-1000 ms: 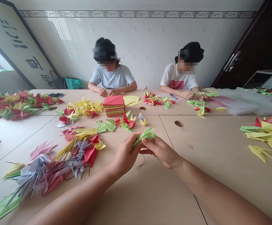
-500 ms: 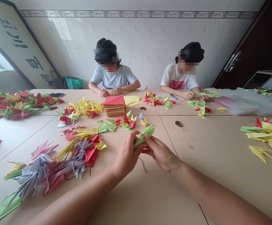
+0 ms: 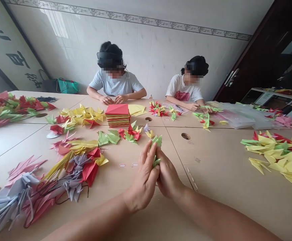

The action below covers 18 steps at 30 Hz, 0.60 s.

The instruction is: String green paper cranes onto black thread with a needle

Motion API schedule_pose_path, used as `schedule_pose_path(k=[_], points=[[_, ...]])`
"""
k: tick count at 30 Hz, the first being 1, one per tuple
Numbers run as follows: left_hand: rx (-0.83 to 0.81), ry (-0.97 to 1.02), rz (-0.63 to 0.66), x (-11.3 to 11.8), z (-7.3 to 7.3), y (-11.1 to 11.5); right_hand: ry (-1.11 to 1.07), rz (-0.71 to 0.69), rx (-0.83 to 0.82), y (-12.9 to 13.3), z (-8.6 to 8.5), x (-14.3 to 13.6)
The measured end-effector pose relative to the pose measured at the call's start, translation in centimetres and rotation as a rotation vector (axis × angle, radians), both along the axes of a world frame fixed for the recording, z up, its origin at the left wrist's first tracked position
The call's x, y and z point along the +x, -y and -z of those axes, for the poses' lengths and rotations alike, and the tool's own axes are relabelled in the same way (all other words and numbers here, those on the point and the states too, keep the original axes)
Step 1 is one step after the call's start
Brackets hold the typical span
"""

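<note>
A bundle of folded green paper (image 3: 157,140) stands upright between my two palms, its tips showing above the fingers and a little more green between the thumbs. My left hand (image 3: 144,177) presses it from the left, fingers together and pointing up. From the right, my right hand (image 3: 169,174) closes around it, its fingertips partly hidden. Both hands are over the middle of the table (image 3: 211,187). Beyond them lie red and green folded pieces (image 3: 130,134) and a small yellow piece (image 3: 150,134).
Left of my hands are grey folded cranes (image 3: 75,177) with dark cord. A stack of coloured paper (image 3: 117,115) stands farther back. Yellow pieces (image 3: 281,157) lie at the right. Two people sit across the table, one in a blue shirt (image 3: 115,83), another in white (image 3: 183,87).
My hands have turned more upright and pressed closer together around the green bundle, which now shows less. The view has tilted and shifted right.
</note>
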<state>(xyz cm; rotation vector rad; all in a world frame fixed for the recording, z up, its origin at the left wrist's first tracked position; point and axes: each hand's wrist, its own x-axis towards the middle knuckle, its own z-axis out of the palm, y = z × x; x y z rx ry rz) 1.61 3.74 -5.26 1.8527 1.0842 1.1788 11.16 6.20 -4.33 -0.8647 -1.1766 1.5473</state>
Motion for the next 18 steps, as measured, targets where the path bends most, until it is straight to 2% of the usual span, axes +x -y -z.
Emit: schedule_pose_path(k=[2,6,10,14,18], points=[[-0.100,0.040,0.034,0.1,-0.3,0.1,0.012,0.046,-0.008,0.0,0.1,0.0],[-0.128,0.040,0.046,0.0,-0.6,0.3,0.075,0.130,-0.001,-0.7,0.0,0.1],[-0.191,0.071,-0.001,-0.3,-0.4,0.1,0.201,0.312,0.036,-3.5,-0.3,2.2],[-0.313,0.038,-0.034,-0.3,0.4,0.2,0.406,0.588,0.081,-8.4,-0.3,8.1],[-0.414,-0.037,0.092,0.3,0.9,0.5,0.694,0.832,0.062,-13.3,0.6,15.7]])
